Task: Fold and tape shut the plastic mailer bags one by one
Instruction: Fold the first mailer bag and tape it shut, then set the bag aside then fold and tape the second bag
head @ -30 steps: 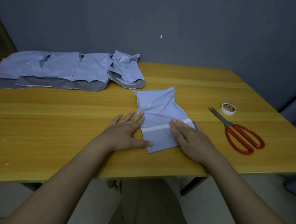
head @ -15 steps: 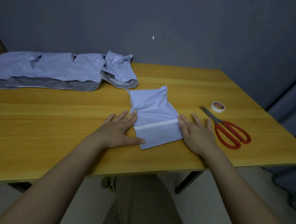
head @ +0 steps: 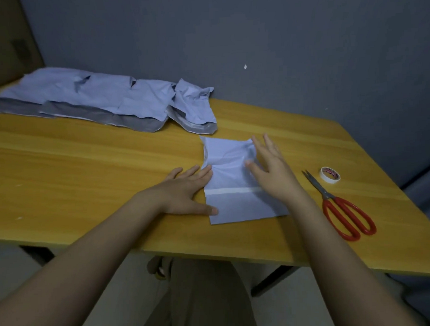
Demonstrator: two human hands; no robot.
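A pale blue plastic mailer bag (head: pixel 231 187) lies flat near the front of the wooden table (head: pixel 85 174), with a white tape strip across its lower part. My left hand (head: pixel 185 191) rests flat on the table, fingertips and thumb touching the bag's left edge. My right hand (head: pixel 269 167) lies over the bag's right side with fingers straight and spread, reaching toward its far crumpled end. A roll of white tape (head: pixel 330 174) and red-handled scissors (head: pixel 341 208) lie to the right of the bag.
Several more blue-and-grey mailer bags (head: pixel 101 101) lie in a row along the table's far left, against the grey wall. A brown board stands at the far left corner. My legs show below the table's front edge.
My right hand has moved from the table beside the bag's lower right corner up onto the bag's right side, toward its far end. My left hand stays at the left edge.
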